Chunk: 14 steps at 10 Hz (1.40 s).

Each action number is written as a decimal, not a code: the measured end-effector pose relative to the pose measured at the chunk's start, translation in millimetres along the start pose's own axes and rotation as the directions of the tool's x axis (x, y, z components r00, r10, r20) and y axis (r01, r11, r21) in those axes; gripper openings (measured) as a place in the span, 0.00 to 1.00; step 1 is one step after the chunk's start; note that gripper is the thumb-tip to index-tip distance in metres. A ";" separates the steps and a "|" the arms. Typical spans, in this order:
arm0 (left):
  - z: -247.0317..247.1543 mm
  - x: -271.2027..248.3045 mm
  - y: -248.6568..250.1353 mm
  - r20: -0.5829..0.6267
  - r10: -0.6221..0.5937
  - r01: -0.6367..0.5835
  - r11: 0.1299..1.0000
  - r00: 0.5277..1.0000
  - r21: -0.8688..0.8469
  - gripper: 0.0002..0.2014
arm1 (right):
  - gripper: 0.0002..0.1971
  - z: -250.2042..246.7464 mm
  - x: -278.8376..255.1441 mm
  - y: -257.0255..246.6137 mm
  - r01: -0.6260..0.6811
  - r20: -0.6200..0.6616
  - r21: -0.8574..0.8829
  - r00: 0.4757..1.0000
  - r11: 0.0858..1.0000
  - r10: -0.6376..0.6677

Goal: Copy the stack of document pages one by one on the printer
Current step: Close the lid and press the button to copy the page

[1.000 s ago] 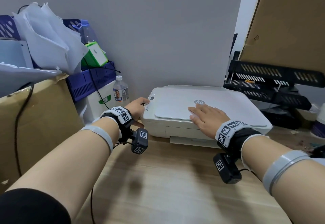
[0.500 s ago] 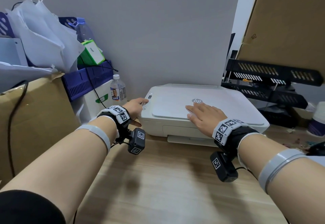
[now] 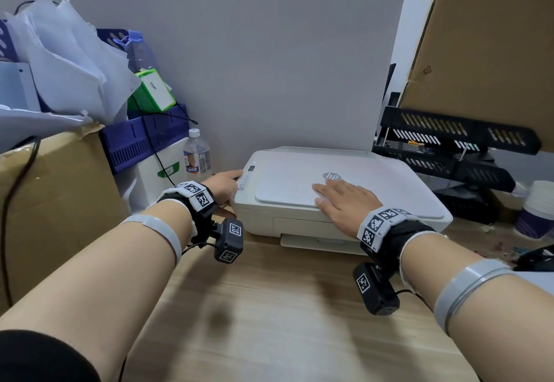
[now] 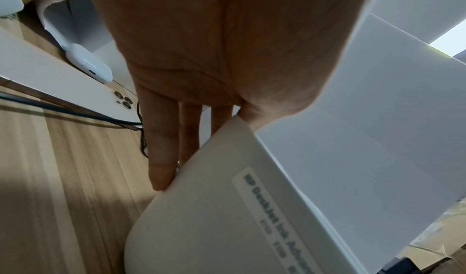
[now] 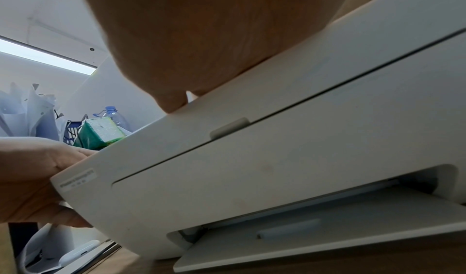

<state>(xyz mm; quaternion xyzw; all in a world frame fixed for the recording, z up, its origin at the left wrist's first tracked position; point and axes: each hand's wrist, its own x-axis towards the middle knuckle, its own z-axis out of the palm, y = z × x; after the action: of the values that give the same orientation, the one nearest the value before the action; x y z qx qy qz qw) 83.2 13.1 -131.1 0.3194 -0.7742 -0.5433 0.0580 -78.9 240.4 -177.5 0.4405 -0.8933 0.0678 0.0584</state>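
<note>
the white flatbed inkjet printer sits on the pale wood-grain desk with its lid shut, directly under and ahead of both hands. the right hand lies flat on the lid's near edge, fingers straight and spread, holding nothing, fingertips just short of the grey logo. the left hand is at the printer's near left corner: in the left wrist view its fingers run straight down the side of the casing, touching it without curling round anything, while its thumb side reaches toward the row of small buttons on top; whether a button is actually pressed i cannot tell. the stack of document pages is not plainly visible; crumpled white sheets are heaped well off to the left of the left hand, but i cannot say they are the pages, and whether one lies under the lid is hidden. this looks like the copy-start step. to do it well, keep the right palm light and even so the lid stays flat, steady the body with the left fingers, and press one button cleanly. the empty white output tray below the right wrist should be left unblocked.
</note>
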 end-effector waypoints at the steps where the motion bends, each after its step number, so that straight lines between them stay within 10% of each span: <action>1: 1.1 -1.4 1.0 -0.018 -0.006 0.007 1.000 1.000 0.015 0.25 | 0.27 0.3 0.4 0.1 0.002 0.005 0.000 1.000 1.000 -0.002; 14: -0.5 -1.7 8.6 -0.046 0.000 0.004 0.996 0.999 0.093 0.26 | 0.28 -14.2 -3.5 -6.3 -0.028 0.060 0.032 0.998 0.999 0.026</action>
<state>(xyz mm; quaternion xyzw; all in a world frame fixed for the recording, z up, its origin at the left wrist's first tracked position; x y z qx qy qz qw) 81.0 15.3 -122.9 0.3351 -0.7967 -0.4994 0.0604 -71.1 241.8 -163.6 0.4312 -0.8992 0.0701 0.0234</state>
